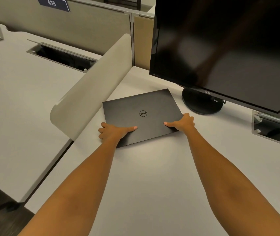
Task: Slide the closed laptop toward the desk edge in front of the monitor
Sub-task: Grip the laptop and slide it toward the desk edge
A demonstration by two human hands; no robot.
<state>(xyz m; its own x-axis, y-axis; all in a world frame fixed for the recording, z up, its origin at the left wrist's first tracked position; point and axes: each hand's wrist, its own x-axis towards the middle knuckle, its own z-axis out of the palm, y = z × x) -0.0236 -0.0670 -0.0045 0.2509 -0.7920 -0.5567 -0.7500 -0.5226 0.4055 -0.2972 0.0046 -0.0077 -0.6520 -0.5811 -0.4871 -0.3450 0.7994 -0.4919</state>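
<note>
A closed black laptop (141,106) with a round logo on its lid lies flat on the pale desk (152,176), left of the monitor's base. My left hand (113,132) grips its near left corner, thumb on the lid and fingers curled under the edge. At the near right corner my right hand (182,123) holds it the same way, thumb lying on top. A large dark monitor (229,48) stands at the back right, its screen off.
The monitor's round black foot (201,103) sits just right of the laptop. A curved beige divider panel (91,86) runs along the laptop's left side. Cable cut-outs open at the right (273,130) and on the neighbouring desk (62,57). Bare desk surface stretches toward me.
</note>
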